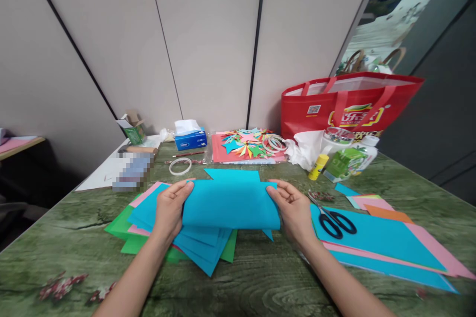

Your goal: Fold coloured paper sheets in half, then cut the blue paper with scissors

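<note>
Between my two hands is a folded sheet of blue paper (230,205), held up above the table. My left hand (173,203) pinches its upper left corner, thumb on the near face. At the right edge, my right hand (293,205) grips it the same way. Below and to the left lies a loose stack of blue, pink and green paper (148,213), partly hidden by the held sheet. Another blue piece (234,174) shows just behind it. Black-handled scissors (336,223) rest on blue and pink paper (383,237) right of my right hand.
At the back stand a blue tissue box (190,138), colourful paper stars (253,143) on a red packet, and a red bag (334,109). A yellow glue stick (318,167), a green carton (344,163) and crumpled tissue (307,148) sit back right. A tape roll (180,167) lies back left.
</note>
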Action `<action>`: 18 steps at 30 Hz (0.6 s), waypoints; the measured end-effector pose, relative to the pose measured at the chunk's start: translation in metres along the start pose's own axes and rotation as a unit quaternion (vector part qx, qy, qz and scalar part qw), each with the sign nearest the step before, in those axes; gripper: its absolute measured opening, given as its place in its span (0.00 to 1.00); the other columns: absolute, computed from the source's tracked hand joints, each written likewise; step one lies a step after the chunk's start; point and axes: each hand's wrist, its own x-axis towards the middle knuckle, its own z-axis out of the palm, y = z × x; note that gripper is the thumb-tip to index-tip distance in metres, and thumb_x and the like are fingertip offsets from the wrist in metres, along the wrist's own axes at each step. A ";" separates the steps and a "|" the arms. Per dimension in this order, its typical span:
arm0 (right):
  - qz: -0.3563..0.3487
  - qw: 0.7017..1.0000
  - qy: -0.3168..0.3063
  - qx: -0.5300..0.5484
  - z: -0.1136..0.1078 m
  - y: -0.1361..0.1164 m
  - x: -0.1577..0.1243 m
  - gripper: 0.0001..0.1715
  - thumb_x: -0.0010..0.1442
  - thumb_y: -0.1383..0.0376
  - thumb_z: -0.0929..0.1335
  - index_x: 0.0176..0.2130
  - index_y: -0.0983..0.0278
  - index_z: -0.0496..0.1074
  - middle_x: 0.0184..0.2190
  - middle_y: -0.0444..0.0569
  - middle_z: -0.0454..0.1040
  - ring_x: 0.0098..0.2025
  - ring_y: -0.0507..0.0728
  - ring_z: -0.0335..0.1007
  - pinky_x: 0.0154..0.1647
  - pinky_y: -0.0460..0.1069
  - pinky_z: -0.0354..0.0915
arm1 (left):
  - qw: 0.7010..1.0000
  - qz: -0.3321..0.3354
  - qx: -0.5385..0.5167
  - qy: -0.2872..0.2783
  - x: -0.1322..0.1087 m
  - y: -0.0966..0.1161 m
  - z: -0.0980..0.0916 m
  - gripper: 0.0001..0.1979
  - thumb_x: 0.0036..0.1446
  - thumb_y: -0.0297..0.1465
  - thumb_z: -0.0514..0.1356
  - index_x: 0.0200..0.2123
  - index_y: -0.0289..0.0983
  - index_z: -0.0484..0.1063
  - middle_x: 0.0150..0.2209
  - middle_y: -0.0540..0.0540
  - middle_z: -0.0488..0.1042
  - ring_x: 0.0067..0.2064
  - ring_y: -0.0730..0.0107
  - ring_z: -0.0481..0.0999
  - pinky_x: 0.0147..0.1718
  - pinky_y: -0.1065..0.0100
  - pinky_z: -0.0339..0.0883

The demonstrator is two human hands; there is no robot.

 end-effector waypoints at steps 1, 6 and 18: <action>0.001 1.000 0.000 0.002 0.000 0.000 0.000 0.22 0.40 0.58 0.74 0.35 0.64 0.72 0.24 0.46 0.77 0.24 0.53 0.69 0.24 0.46 0.63 | 1.000 0.000 0.000 0.001 0.000 0.000 0.000 0.17 0.33 0.34 0.70 0.29 0.33 0.77 0.22 0.46 0.77 0.24 0.70 0.73 0.25 0.73 0.67; 0.005 1.000 0.006 0.020 0.000 0.000 0.001 0.19 0.39 0.59 0.75 0.32 0.65 0.73 0.23 0.45 0.77 0.22 0.51 0.68 0.23 0.44 0.62 | 1.000 0.001 0.000 0.002 0.000 -0.001 -0.001 0.16 0.32 0.34 0.71 0.29 0.33 0.77 0.22 0.47 0.77 0.25 0.71 0.74 0.25 0.74 0.67; 0.028 0.999 0.013 0.021 0.001 0.001 0.001 0.19 0.37 0.58 0.75 0.29 0.66 0.73 0.19 0.43 0.75 0.19 0.48 0.63 0.20 0.42 0.58 | 1.000 -0.002 0.009 0.006 -0.001 -0.001 0.000 0.16 0.32 0.34 0.71 0.29 0.34 0.78 0.21 0.47 0.77 0.24 0.72 0.73 0.23 0.75 0.67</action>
